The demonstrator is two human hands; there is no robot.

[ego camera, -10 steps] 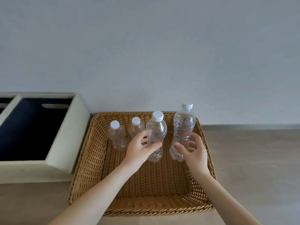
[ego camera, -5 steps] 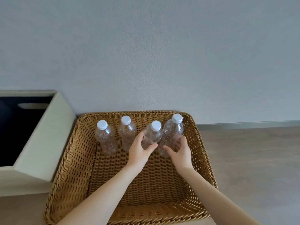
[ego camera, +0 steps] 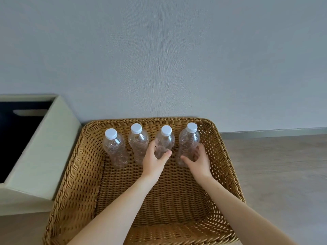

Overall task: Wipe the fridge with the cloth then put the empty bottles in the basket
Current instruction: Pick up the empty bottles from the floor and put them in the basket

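Four bottles (ego camera: 115, 147) stand in a row at the back of one basket (ego camera: 83, 167). The left hand (ego camera: 152, 163) curls round the third bottle (ego camera: 165, 140). The right hand (ego camera: 199, 162) curls round the fourth bottle (ego camera: 188, 141). One box (ego camera: 44, 147) sits beside the basket.

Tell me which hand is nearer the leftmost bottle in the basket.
Left. The left hand grips the third bottle, two places right of the leftmost bottle; the right hand holds the fourth bottle, farther right.

No legible text, brand or number in view. The four bottles (ego camera: 115, 151) are bare clear plastic, no labels. Basket (ego camera: 85, 174) weave is unmarked too.
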